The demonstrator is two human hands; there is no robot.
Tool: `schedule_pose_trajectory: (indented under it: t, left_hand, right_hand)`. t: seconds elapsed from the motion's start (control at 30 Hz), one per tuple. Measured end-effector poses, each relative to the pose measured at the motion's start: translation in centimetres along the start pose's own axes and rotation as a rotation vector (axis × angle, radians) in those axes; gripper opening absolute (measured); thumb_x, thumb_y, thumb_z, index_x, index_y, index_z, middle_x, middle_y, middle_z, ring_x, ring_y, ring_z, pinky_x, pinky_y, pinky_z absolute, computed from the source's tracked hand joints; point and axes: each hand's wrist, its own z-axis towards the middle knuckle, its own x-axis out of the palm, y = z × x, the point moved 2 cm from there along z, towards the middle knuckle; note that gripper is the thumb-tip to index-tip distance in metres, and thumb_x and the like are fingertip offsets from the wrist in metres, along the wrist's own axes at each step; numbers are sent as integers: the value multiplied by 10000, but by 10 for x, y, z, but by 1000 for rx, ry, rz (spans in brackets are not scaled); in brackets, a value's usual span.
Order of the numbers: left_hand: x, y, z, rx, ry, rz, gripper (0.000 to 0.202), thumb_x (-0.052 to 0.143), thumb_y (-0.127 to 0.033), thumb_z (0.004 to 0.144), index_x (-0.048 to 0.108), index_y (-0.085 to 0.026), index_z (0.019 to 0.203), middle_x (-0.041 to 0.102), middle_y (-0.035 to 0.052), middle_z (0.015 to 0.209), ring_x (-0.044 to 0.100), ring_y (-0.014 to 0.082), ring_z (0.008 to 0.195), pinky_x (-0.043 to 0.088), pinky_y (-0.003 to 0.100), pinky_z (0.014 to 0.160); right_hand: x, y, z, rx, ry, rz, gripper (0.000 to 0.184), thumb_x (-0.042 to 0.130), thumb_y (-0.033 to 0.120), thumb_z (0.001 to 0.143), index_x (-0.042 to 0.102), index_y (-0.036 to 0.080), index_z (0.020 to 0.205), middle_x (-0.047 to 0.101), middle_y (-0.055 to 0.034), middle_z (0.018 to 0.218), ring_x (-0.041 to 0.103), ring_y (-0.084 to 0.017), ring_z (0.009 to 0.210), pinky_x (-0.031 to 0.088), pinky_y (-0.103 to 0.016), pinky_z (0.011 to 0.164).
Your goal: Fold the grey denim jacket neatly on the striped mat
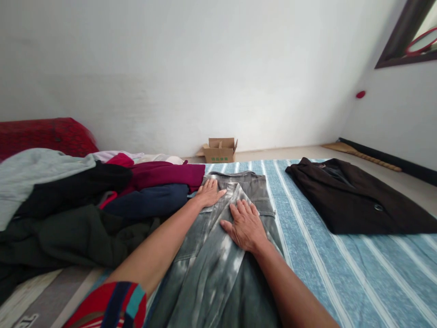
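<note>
Cardboard box (219, 156), contents unclear; grey garment (215, 269), near end unseen, under left hand (208, 194) and right hand (246, 228), fingers spread, gripping nothing.

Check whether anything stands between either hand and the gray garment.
Nothing visible does: the left hand and right hand lie spread directly on the gray garment. The clothes pile sits to its left, and the dark jacket lies apart on the right.

2 hands (209, 195) (246, 228), 1 denim jkt (216, 269), 1 brn jkt (355, 205), 1 cdbd box (219, 155)
</note>
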Motion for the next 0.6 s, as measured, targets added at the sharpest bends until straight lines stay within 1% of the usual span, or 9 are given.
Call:
schedule_pose_trajectory:
  t: [0.07, 0.17, 0.27, 0.33, 0.37, 0.5, 0.57, 0.6]
  left_hand:
    - [-3, 0, 2, 2, 7, 8, 764, 239, -594, 880, 221, -88, 1453, 135, 172, 1529, 114, 293, 1410, 196, 473, 1086]
    - [-12, -6, -1, 3, -10, 37, 741, 280, -568, 878, 275, -74, 1430, 202, 183, 1515, 177, 298, 1398, 227, 448, 1076]
    - [-17, -17, -7, -16, -106, 98, 719, 310, -546, 881, 340, -41, 1392, 193, 203, 1514, 163, 309, 1398, 204, 439, 1084]
    - [-16, -23, -8, -53, -159, 115, 723, 297, -556, 884, 358, -34, 1380, 180, 213, 1515, 143, 310, 1402, 180, 434, 1093]
    - [-14, -24, -8, -73, -154, 102, 734, 281, -568, 886, 344, -36, 1387, 180, 215, 1514, 146, 309, 1402, 181, 433, 1092]
    - [-5, -23, -5, -109, -32, -11, 780, 242, -595, 886, 229, -43, 1437, 144, 215, 1521, 147, 313, 1402, 210, 455, 1081]
    - [-8, -22, -5, -105, -32, -19, 764, 267, -584, 888, 254, -42, 1425, 169, 222, 1514, 169, 320, 1396, 236, 454, 1071]
    - [-12, -23, -6, -103, -53, -10, 735, 285, -570, 891, 304, -42, 1401, 225, 232, 1496, 219, 328, 1379, 265, 452, 1056]
  right_hand:
    - [0, 0, 0, 0, -4, 2, 722, 239, 613, 903, 363, 116, 1411, 279, -174, 1489, 152, -307, 1397, 83, -454, 1108]
    - [1, 0, 0, 6, -1, 8, 725, 239, 618, 900, 359, 121, 1413, 277, -166, 1492, 151, -303, 1398, 79, -454, 1110]
    - [2, 0, 0, 9, -3, 10, 730, 235, 623, 898, 352, 124, 1418, 272, -159, 1496, 143, -297, 1400, 72, -450, 1114]
    - [2, 0, 0, 4, -9, 8, 728, 234, 621, 899, 354, 124, 1416, 271, -163, 1496, 142, -296, 1400, 71, -449, 1114]
    - [1, 0, 0, 2, -12, 8, 726, 234, 621, 899, 356, 124, 1415, 271, -164, 1495, 143, -296, 1400, 71, -449, 1115]
    - [0, 0, 0, 1, -12, 10, 720, 241, 618, 900, 359, 126, 1412, 270, -166, 1496, 148, -292, 1400, 69, -444, 1116]
    - [0, 0, 0, 2, -9, 14, 718, 246, 616, 900, 360, 124, 1411, 270, -168, 1495, 149, -293, 1399, 72, -446, 1115]
    - [0, 1, 0, 2, -9, 16, 718, 247, 615, 900, 361, 122, 1410, 271, -169, 1494, 149, -296, 1399, 74, -449, 1115]
